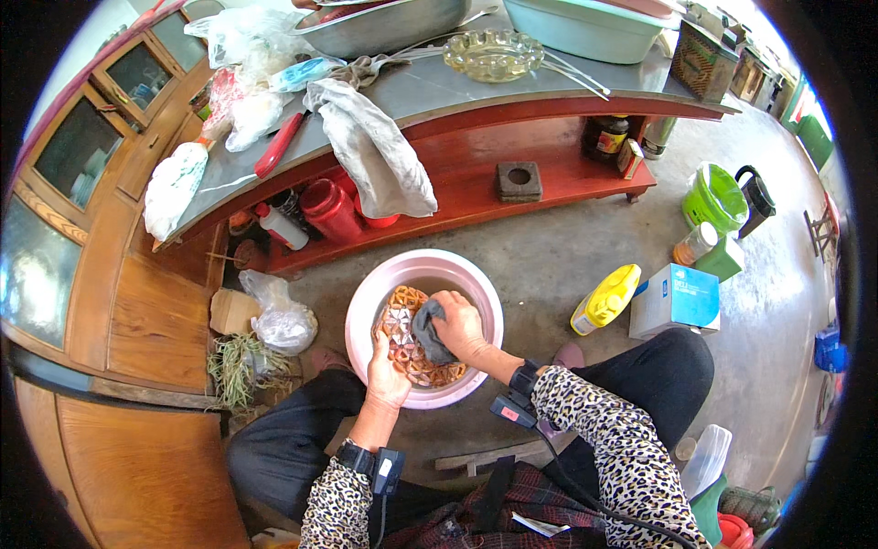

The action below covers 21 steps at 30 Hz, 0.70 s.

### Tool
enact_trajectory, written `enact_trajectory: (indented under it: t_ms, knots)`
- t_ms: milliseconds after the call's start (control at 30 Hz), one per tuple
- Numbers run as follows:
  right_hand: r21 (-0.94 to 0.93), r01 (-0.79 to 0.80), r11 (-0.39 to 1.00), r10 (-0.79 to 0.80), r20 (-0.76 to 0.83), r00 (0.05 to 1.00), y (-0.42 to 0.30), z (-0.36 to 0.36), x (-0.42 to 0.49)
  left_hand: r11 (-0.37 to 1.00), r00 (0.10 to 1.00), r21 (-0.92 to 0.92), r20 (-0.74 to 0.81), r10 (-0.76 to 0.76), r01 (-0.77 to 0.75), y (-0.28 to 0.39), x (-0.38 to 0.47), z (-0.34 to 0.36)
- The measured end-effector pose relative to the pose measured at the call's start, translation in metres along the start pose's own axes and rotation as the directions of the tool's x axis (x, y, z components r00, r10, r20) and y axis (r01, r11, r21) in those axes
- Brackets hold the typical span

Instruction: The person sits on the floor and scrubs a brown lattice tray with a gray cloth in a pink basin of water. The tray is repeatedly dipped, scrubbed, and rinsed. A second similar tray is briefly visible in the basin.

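A pink plastic basin (356, 329) stands on the floor between my knees. Inside it is a brown openwork lattice piece (406, 298), perhaps a woven basket or mat, tilted against the basin. My left hand (388, 374) grips its near left edge, thumb on top. With my right hand (461, 328) I hold a bunched dark grey cloth (429, 334) against the lattice's right side. Part of the lattice is hidden under the cloth and fingers. Both wrists carry black straps with small devices.
A yellow bottle (607, 298) and a blue-and-white box (675, 298) stand to the right. A plastic bag (282, 322) and dried stalks (240, 367) lie left. Ahead, a red-shelved table (466, 154) has a grey cloth (377, 151) hanging over its edge. Wooden cabinets (137, 446) line the left.
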State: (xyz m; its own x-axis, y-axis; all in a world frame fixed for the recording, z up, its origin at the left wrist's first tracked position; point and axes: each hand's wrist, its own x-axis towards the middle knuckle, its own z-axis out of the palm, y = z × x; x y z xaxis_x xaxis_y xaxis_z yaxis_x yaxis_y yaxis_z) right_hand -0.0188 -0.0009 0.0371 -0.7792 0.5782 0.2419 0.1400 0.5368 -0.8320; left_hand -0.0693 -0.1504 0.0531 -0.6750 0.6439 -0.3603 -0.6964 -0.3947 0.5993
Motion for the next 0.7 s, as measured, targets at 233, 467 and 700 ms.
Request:
enact_trajectory:
  t_ms: [233,467,700]
  knots:
    - [0.131,0.575,0.808,-0.588,0.123,0.799,-0.052,0.000,-0.031,0.999,0.997,-0.040,0.071,-0.019,0.022,0.000,-0.004,-0.007]
    - [-0.078,0.169,0.983,-0.167,0.023,0.986,0.003,-0.007,0.000,0.999,0.995,-0.040,0.099,0.002,0.002,0.001,0.000,-0.007]
    - [0.414,-0.676,0.609,0.514,0.443,0.734,0.045,-0.003,0.000,0.995,0.995,-0.097,0.089,0.044,-0.036,0.013,-0.001,-0.008]
